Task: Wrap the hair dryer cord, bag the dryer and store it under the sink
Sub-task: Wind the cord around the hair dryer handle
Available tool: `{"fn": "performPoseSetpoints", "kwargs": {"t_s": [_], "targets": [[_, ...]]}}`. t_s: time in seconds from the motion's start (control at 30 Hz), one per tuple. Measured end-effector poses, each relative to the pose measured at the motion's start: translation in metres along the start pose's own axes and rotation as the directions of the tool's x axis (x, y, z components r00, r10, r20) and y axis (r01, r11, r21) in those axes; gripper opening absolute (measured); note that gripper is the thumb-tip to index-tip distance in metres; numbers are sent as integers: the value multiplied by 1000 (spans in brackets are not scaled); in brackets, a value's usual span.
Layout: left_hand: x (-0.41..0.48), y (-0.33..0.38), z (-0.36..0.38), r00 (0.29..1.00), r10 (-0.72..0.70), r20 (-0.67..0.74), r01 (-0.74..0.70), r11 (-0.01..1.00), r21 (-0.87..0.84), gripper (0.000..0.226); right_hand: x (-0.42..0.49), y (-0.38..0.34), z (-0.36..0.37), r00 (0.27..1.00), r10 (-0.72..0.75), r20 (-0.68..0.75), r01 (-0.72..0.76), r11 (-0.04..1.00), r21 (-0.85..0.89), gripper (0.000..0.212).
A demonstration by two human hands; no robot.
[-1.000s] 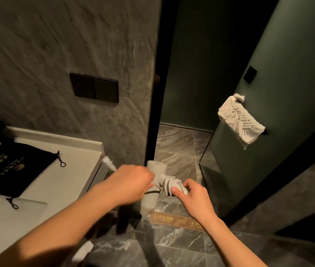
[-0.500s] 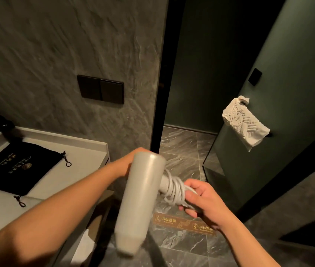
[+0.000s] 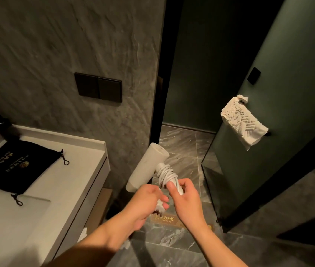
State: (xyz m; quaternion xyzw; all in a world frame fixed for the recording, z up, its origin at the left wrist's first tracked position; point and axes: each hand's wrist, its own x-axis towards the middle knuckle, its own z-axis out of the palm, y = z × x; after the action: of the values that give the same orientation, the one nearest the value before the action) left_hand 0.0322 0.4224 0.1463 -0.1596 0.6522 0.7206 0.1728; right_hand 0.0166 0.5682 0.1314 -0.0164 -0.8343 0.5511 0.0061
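The white hair dryer hangs in the air over the floor, barrel tilted up toward the far wall. Its white cord is coiled in several turns around the handle. My right hand grips the handle's lower end over the coils. My left hand is closed on the white plug end of the cord just below the barrel. A black drawstring bag with gold print lies flat on the white sink counter at the left.
A sink basin is sunk into the counter near me. Black wall switches sit above it. A green glass door stands open at right with a toilet paper roll on it. An open shelf shows under the counter.
The dryer's barrel swung from pointing down near me to tilting up and away. My left hand moved from behind the barrel down to the plug end below it.
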Motion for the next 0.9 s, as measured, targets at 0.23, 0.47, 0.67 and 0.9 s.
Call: {"fn": "performPoseSetpoints", "kwargs": {"t_s": [0.23, 0.47, 0.67, 0.9], "targets": [[-2, 12, -11, 992, -108, 64, 118, 978, -173, 18, -12, 10, 8, 999, 3, 36, -2, 1000, -16, 32], [-1, -1, 3, 968, 214, -134, -184, 962, 203, 28, -6, 9, -2, 1000, -2, 7, 1, 994, 109, 70], [-4, -7, 15, 978, 201, -50, -192, 971, 142, 37, -1, 10, -3, 987, 111, 120, -141, 949, 282, 104], [-4, -23, 17, 922, 267, -282, -286, 958, -30, 36, 5, -4, 9, 968, 29, 249, -100, 956, 278, 57]]}}
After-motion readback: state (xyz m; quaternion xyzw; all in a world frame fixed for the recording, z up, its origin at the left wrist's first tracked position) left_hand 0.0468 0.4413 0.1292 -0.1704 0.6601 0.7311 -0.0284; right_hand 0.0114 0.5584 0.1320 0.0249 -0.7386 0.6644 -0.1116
